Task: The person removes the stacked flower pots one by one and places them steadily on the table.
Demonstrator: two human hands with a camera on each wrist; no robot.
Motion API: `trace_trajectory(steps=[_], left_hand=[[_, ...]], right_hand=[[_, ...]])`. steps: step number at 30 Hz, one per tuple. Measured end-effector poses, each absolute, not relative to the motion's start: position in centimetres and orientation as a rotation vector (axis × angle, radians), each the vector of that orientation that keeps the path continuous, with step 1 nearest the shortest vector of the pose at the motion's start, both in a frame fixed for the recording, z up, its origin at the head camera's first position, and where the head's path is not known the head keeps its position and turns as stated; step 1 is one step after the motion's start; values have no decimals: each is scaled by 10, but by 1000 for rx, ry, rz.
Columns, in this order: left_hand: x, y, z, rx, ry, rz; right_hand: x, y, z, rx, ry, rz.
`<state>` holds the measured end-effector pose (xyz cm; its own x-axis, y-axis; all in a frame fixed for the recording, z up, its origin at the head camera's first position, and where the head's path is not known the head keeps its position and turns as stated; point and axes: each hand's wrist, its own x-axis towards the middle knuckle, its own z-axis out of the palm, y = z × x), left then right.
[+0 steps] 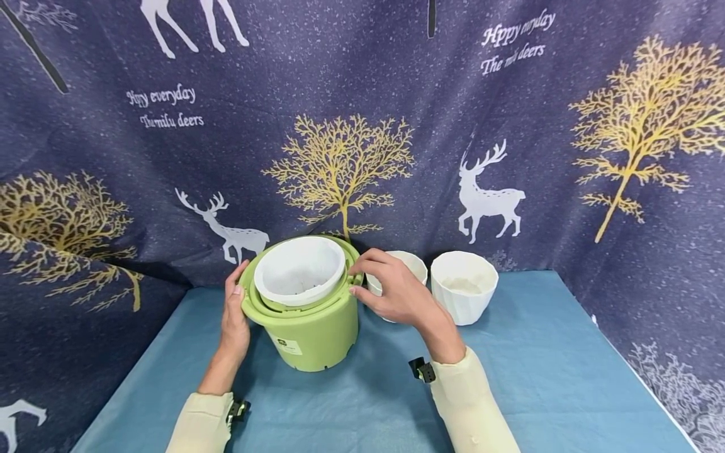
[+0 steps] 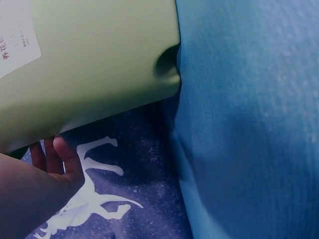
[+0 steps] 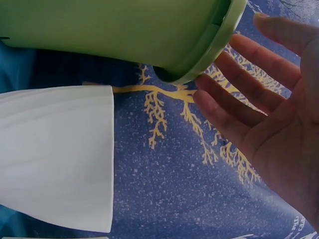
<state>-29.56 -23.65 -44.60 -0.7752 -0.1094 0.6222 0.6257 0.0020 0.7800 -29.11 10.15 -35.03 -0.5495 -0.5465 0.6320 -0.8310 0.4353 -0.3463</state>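
A large green flowerpot (image 1: 311, 336) stands upright on the table, with a white label on its front. Inside its mouth sit another green rim and, innermost, a white pot (image 1: 300, 270) with a few dark specks in it. My left hand (image 1: 233, 324) grips the green pot's rim at the left; in the left wrist view its fingertips (image 2: 67, 149) lie against the pot's wall. At the rim's right side, my right hand (image 1: 399, 289) is spread with fingers loosely bent. The right wrist view shows its fingers (image 3: 256, 62) beside the rim, pinching nothing.
Right of the green pot stand two white fluted pots: one (image 1: 416, 267) partly hidden behind my right hand, the other (image 1: 464, 289) farther right. A blue cloth (image 1: 544, 365) covers the table. Behind it hangs a dark blue curtain (image 1: 362, 82) with deer and trees.
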Motion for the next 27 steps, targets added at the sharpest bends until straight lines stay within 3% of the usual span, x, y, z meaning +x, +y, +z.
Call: trace_trajectory(steps=[27], left_hand=[[-297,-237,-445,-541,-1757,-1822]], right_hand=[[-290,82,-349,1186,-2202,988]])
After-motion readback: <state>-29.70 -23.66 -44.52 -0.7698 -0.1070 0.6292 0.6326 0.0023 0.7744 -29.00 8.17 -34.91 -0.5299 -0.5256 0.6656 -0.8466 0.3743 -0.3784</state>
